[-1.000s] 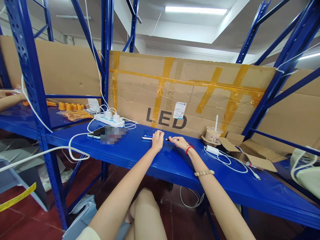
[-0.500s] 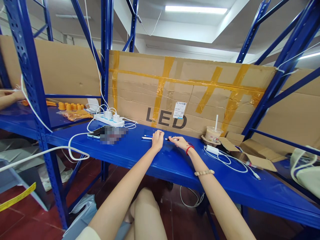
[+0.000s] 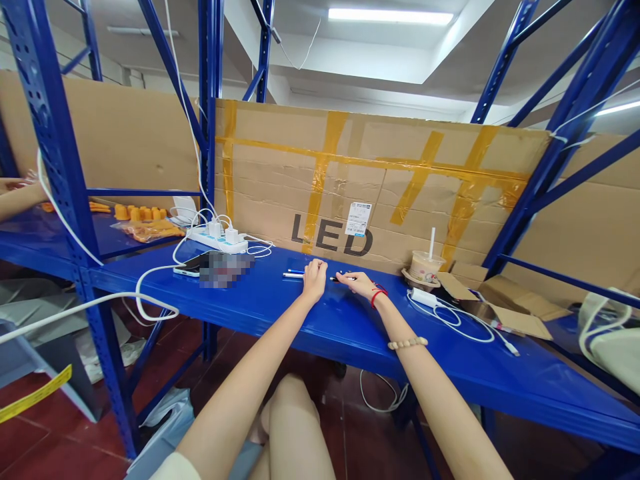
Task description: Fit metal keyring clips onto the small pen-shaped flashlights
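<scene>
My right hand (image 3: 359, 283) is closed around a dark pen (image 3: 343, 279), its light tip pointing left toward my other hand. My left hand (image 3: 315, 279) rests on the blue tabletop with its fingers curled together. What it may hold is hidden by the fingers. A white pen (image 3: 292, 275) and a blue pen (image 3: 296, 271) lie side by side, their right ends reaching to my left hand. Whether it grips them cannot be made out.
Left of the pens lie a phone (image 3: 187, 268) and a white power strip (image 3: 227, 242) with chargers and cables. To the right stand a drink cup (image 3: 426, 265), a white adapter (image 3: 424, 299) with its cable, and an open cardboard box (image 3: 523, 323). A taped cardboard panel (image 3: 280, 180) backs the table.
</scene>
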### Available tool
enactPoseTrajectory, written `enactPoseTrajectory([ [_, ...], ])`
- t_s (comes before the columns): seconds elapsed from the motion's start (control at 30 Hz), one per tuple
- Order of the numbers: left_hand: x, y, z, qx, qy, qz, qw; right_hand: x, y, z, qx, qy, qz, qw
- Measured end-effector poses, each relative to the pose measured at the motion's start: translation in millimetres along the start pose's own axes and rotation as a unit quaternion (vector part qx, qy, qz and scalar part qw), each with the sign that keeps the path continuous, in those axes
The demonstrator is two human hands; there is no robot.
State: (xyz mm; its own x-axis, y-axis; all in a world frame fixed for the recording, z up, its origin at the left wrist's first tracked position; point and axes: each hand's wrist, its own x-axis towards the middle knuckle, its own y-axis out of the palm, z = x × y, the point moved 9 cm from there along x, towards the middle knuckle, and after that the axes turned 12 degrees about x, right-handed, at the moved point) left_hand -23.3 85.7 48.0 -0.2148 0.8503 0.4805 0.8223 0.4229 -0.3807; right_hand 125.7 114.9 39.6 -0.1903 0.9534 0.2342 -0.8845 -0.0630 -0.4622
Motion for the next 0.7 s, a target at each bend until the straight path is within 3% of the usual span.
enactPoseTrajectory([
  [0.4, 5, 6.2, 4, -0.003, 0.008, 0.013, 1.000, 6, 13, -10, 0.061, 0.040, 0.060, 0.996],
  [0.7, -6, 32.9, -9, -0.029, 0.078, 0.131, 0.988, 5, 25, -14, 0.089, 0.044, 0.104, 0.990],
])
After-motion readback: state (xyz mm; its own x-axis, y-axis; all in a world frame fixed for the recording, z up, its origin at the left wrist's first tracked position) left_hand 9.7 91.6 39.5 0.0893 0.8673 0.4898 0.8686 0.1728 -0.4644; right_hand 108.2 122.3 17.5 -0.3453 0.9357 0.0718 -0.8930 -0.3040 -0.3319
